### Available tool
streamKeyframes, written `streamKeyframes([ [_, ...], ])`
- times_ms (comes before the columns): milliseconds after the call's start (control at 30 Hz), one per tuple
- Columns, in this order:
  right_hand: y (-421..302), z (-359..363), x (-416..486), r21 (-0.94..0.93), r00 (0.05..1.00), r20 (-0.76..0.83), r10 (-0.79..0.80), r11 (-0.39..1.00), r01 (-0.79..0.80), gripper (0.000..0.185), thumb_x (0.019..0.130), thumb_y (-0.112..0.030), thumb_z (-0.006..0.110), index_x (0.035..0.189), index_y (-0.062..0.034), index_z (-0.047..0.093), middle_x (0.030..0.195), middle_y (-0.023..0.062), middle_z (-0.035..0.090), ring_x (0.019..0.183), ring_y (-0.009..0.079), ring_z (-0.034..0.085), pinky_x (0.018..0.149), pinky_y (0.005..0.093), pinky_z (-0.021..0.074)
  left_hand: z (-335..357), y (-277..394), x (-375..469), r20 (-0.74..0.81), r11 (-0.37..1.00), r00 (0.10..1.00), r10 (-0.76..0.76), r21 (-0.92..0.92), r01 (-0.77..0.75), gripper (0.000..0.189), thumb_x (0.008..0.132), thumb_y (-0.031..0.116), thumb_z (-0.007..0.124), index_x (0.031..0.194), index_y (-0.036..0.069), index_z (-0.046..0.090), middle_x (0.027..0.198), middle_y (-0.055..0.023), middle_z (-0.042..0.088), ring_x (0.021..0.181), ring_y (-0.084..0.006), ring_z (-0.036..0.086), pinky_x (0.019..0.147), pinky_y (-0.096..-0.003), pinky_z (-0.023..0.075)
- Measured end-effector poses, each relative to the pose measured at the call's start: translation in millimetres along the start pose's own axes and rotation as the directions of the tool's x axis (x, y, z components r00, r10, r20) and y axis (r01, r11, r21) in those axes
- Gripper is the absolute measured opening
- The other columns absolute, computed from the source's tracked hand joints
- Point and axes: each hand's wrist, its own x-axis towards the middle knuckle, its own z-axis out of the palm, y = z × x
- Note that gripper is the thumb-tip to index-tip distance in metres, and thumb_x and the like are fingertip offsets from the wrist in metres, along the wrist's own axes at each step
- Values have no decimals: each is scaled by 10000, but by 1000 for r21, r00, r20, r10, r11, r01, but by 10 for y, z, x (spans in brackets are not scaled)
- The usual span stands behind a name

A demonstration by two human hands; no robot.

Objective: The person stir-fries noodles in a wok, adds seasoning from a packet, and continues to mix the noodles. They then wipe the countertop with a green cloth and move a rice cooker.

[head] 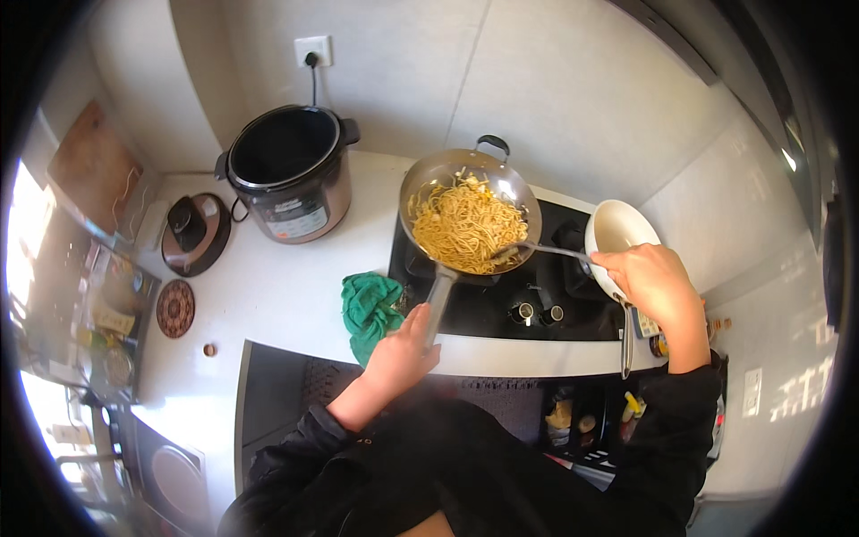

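Note:
My left hand (402, 352) grips the long handle (440, 299) of a steel wok (419, 171) on the left side of the black gas hob (463, 312). Noodles (470, 221) mixed with pale bits, perhaps egg, fill the wok's middle. In my right hand (647, 278) is a metal cooking utensil (557, 251), its head resting in the noodles at the wok's lower right. The head is partly covered, so its exact kind is unclear. Behind my right hand, a cream-coloured pan (621, 228) stands on the right side of the hob, its metal handle (627, 342) pointing towards me.
A lidless electric pressure cooker (288, 181) stands at the back left, its lid (194, 231) on the counter beside it. A crumpled green cloth (369, 309) lies left of the wok handle. A round patterned trivet (176, 309) is farther left. Below the counter, an open drawer (584, 423) holds several items.

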Motion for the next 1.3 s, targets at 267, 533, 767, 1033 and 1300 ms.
streamKeyframes([
  [267,-247,948,1046,20,986,-166,9,1000,-6,322,901,-150,536,1215,-175,605,768,181,644,717,367,629,639,469,504,91,35,27,-98,999,995,-25,-30,22,676,742,210,664,1308,-34,388,1290,-204,530,700,-362,665,605,-402,568],
  [533,-446,568,275,-149,993,53,-103,983,110,502,813,-61,519,1298,-189,535,704,118,581,621,308,627,553,411,506,27,-36,-16,-129,998,991,-39,-49,33,671,737,190,652,1310,-40,392,1278,-192,543,711,-355,667,628,-387,574],
  [767,-393,888,967,-185,989,-82,-120,977,103,450,852,-69,501,1283,-188,553,676,141,597,629,315,636,556,423,506,-1,42,31,-60,998,997,-49,-50,46,654,752,183,650,1314,-40,400,1276,-203,539,781,-364,659,674,-398,565],
  [1033,-464,526,641,-97,985,2,-171,981,170,420,835,-47,510,1234,-143,599,670,148,604,627,318,632,565,430,506,-22,90,-3,-28,989,992,-120,-92,117,648,764,170,660,1333,-11,410,1287,-208,529,905,-388,635,761,-411,547],
  [1300,-569,534,631,-170,980,96,-172,968,186,463,841,-56,497,1287,-164,549,671,141,615,632,314,651,567,414,522,-21,89,7,-27,986,989,-142,-91,139,644,772,182,654,1334,-13,406,1286,-204,531,927,-383,629,772,-414,544],
])
